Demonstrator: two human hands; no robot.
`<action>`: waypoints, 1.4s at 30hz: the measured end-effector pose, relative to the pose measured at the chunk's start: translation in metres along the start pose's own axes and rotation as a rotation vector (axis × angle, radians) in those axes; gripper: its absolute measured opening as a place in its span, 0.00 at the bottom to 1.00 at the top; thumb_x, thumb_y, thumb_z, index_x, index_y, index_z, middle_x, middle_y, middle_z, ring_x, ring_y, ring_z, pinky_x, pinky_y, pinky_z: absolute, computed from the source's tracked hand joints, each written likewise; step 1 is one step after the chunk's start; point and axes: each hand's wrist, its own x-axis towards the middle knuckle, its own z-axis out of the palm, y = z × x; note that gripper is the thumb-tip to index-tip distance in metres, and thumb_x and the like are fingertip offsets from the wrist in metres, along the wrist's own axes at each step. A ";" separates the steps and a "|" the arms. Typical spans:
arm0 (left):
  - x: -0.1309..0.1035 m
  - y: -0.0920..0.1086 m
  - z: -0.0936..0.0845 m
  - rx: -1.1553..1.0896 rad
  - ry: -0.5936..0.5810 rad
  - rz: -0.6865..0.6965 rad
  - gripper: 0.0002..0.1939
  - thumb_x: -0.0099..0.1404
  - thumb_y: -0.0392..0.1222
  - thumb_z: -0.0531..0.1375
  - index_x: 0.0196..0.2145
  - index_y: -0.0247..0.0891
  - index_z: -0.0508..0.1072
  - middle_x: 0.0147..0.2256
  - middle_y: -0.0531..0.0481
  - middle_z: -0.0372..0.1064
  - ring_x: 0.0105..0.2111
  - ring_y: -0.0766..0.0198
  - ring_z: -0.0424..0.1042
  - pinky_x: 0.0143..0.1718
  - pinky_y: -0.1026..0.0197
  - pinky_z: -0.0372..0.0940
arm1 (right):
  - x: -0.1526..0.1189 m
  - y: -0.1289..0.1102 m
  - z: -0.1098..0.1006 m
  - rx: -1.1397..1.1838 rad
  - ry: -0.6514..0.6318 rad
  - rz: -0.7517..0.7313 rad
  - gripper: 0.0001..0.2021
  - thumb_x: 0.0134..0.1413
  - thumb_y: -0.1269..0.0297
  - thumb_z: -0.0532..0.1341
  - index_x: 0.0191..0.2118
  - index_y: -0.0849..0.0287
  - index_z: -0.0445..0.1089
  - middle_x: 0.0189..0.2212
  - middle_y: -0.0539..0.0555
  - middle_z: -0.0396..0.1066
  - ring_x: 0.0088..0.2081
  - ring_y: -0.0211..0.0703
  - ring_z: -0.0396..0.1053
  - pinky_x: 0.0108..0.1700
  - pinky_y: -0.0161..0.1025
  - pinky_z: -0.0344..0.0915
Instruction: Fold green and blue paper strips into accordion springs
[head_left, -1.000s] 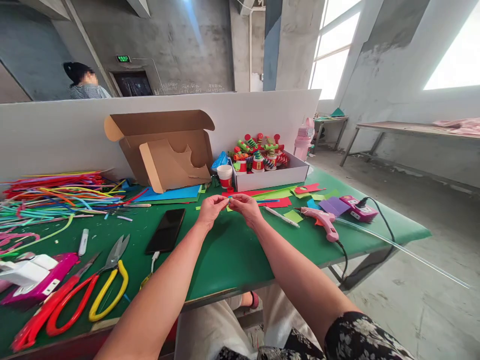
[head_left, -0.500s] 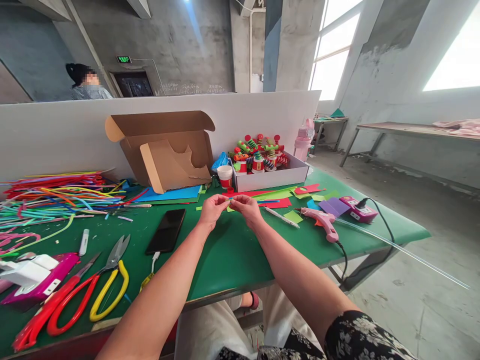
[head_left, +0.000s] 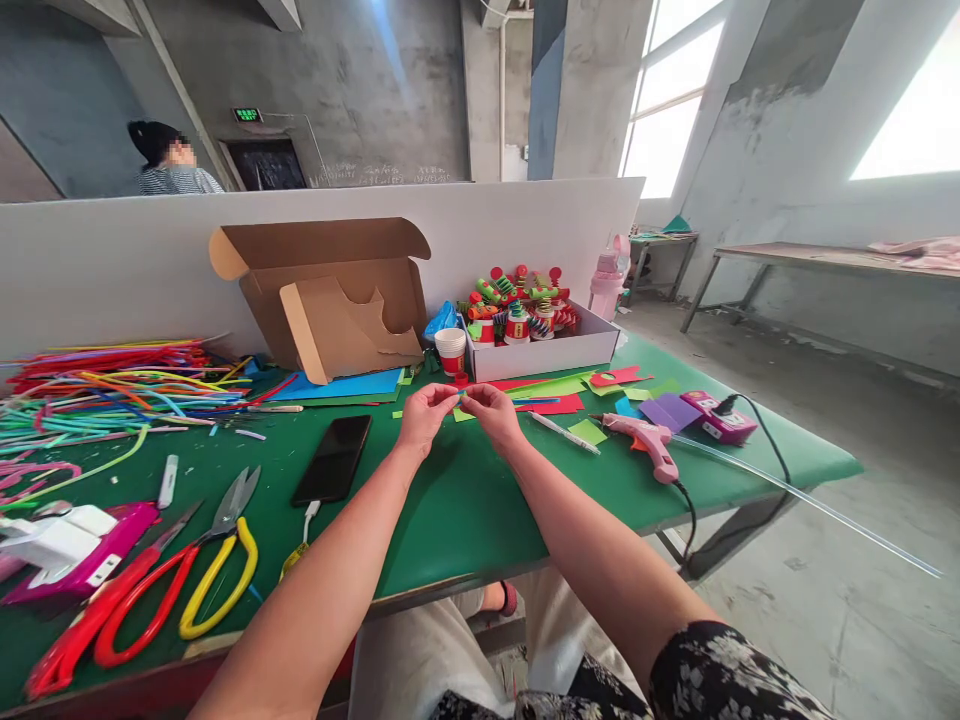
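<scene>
My left hand [head_left: 425, 418] and my right hand [head_left: 491, 412] meet over the middle of the table, thumbs and fingertips pinched together. Between the fingertips shows a tiny blue-green piece [head_left: 460, 394], perhaps a bit of paper; most of it is hidden. Just beyond my fingers are a small red ring-like piece [head_left: 460, 379] and a stack of paper cups [head_left: 451, 350]. To the right of my right hand lie red paper [head_left: 566, 404], a white pen [head_left: 564, 433] and a pink glue gun [head_left: 646, 440].
On the left are pipe cleaners [head_left: 127, 385], scissors [head_left: 225, 550], a black phone [head_left: 332, 460] and a magenta power strip [head_left: 131, 540]. An open cardboard box [head_left: 322, 250] and a white box [head_left: 547, 356] of cup figures stand behind. A clear glue stick [head_left: 825, 510] juts past the table's right edge.
My hands stay pinched together in nearly the same spot, with only a slight shift of the fingers on the small piece. Nothing on the table has moved.
</scene>
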 end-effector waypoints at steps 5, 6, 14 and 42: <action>0.000 0.000 0.000 0.060 0.009 0.038 0.13 0.45 0.48 0.69 0.25 0.37 0.75 0.24 0.52 0.71 0.25 0.65 0.67 0.30 0.61 0.64 | -0.001 0.000 0.000 -0.006 -0.001 0.035 0.16 0.29 0.57 0.73 0.26 0.58 0.71 0.23 0.47 0.71 0.27 0.37 0.69 0.39 0.42 0.69; 0.000 0.000 0.000 0.079 0.010 0.056 0.12 0.46 0.48 0.68 0.25 0.38 0.75 0.24 0.52 0.71 0.26 0.65 0.68 0.30 0.61 0.64 | -0.001 0.000 0.000 0.000 0.001 0.038 0.16 0.29 0.57 0.73 0.26 0.58 0.71 0.23 0.47 0.71 0.27 0.37 0.69 0.40 0.41 0.69; -0.001 -0.001 0.000 0.231 0.009 0.187 0.07 0.52 0.45 0.64 0.26 0.39 0.76 0.26 0.51 0.74 0.27 0.63 0.70 0.32 0.61 0.65 | -0.002 -0.002 0.000 0.023 0.010 0.075 0.17 0.29 0.57 0.74 0.26 0.59 0.71 0.22 0.47 0.71 0.26 0.36 0.70 0.40 0.41 0.69; -0.003 0.007 -0.002 0.369 -0.060 0.302 0.02 0.54 0.40 0.64 0.28 0.43 0.77 0.30 0.48 0.75 0.32 0.58 0.71 0.40 0.58 0.63 | -0.002 -0.009 0.001 0.126 0.033 0.118 0.12 0.33 0.60 0.73 0.23 0.60 0.72 0.18 0.46 0.67 0.23 0.32 0.66 0.41 0.40 0.72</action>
